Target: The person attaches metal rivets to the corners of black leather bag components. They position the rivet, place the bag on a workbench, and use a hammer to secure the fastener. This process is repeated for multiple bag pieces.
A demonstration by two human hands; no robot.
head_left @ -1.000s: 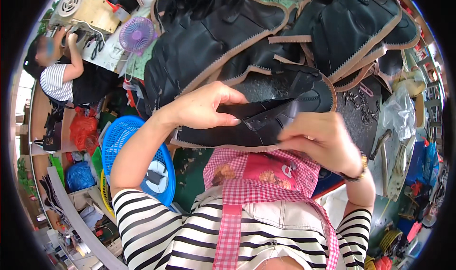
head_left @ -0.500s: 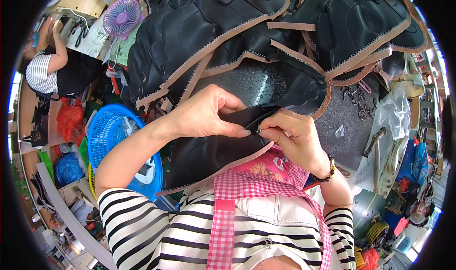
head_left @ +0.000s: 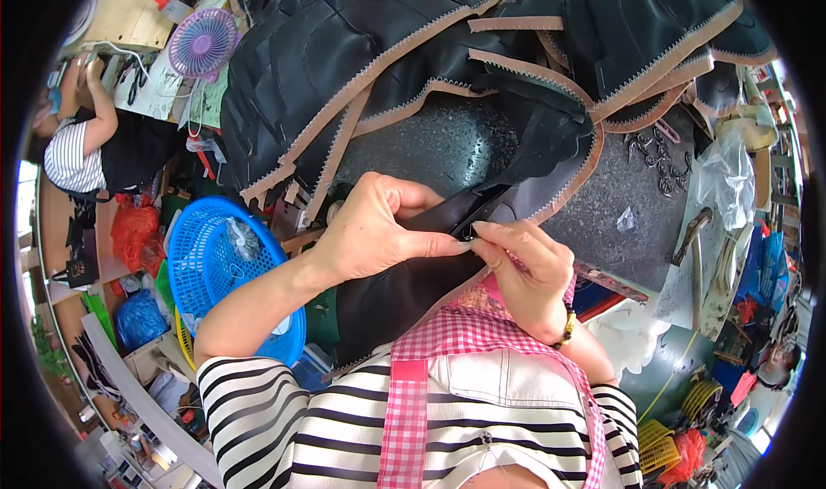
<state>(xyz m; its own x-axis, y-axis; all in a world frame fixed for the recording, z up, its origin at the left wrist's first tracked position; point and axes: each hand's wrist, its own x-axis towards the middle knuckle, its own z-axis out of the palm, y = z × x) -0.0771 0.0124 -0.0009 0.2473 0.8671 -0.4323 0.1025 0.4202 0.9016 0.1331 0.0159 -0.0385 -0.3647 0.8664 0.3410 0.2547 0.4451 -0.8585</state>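
Now lower than before: left hand [head_left: 379,231] and right hand [head_left: 529,274] pinch black leather piece [head_left: 404,291]; blue basket [head_left: 215,274] alongside.

left hand [head_left: 374,231] – pinching, fingers curled | right hand [head_left: 525,269] – pinching, fingertips meeting

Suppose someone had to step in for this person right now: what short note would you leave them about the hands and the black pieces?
Left hand: pinching the edge of a black leather piece, thumb and forefinger closed on it.
Right hand: fingertips meet the left hand's at the same edge, also pinching it.
The piece lies over the lap, above a pink checked apron, at the near edge of a dark speckled worktable.
More black pieces with tan zigzag edging are heaped at the table's far side.
A blue basket sits to the left.
How far the work has got cannot be told; the held edge is in hand.
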